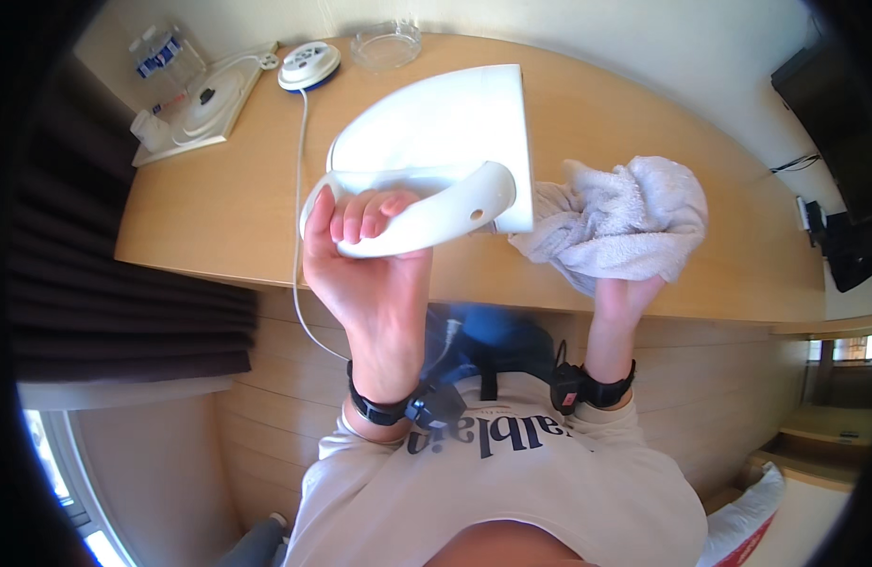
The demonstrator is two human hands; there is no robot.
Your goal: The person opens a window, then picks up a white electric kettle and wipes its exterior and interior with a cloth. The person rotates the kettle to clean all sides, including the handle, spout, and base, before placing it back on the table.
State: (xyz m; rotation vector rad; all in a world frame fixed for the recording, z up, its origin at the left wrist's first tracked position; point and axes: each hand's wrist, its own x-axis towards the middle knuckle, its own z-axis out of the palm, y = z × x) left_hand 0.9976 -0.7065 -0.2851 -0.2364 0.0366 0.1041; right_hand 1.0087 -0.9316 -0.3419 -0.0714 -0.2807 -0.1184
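In front of me a white electric kettle [429, 120] is held up on its side over the wooden desk. My left hand [369, 248] grips its curved handle [436, 220], fingers wrapped over the top. The kettle's flat end points right, towards a bunched pale grey towel [620, 220]. My right hand [629, 298] is inside or beneath that towel, mostly covered, with only its heel and wrist showing. The towel's left edge comes up close to the kettle; whether they touch is hard to tell.
On the desk [216, 212] are a round white kettle base [308, 65], whose cord [299, 212] hangs over the front edge, and a glass ashtray [386, 46]. A tray [227, 113] at back left carries plastic bottles [167, 64] and a cup [150, 130]. Dark curtain [124, 312] left; screen [833, 120] right.
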